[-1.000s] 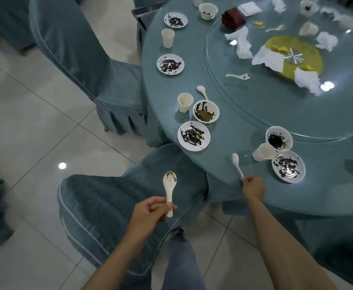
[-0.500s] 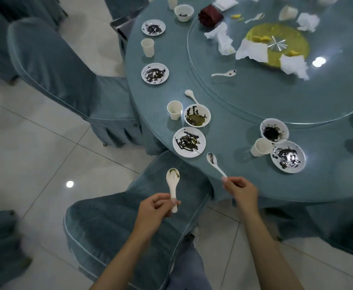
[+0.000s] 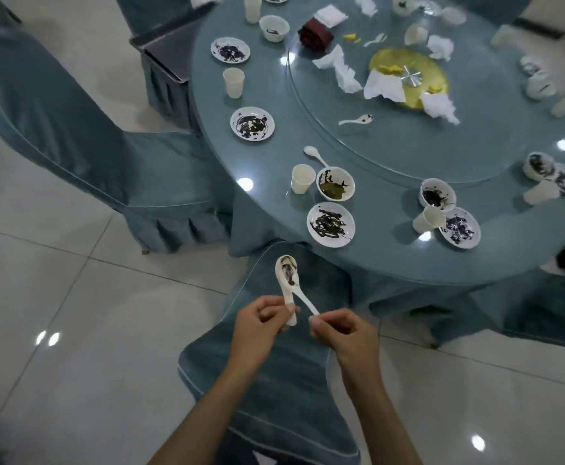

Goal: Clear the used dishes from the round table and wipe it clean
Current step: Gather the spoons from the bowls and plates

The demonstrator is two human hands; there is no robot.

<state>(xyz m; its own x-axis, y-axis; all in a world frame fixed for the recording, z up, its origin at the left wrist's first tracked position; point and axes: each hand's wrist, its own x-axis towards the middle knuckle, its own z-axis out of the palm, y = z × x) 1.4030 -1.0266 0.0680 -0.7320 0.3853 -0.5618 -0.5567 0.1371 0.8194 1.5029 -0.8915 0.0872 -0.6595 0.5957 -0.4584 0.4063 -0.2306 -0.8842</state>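
Two soiled soup spoons (image 3: pixel 287 275) overlapping, left hand (image 3: pixel 257 325) gripping one handle, right hand (image 3: pixel 344 333) pinching the other, cluttered tabletop (image 3: pixel 391 256) at one o'clock.

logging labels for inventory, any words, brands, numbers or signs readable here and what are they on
No text can be read anywhere.
The red box is too blurred to tell whether it bears print.
The near plate and the cup beside it show no lettering.
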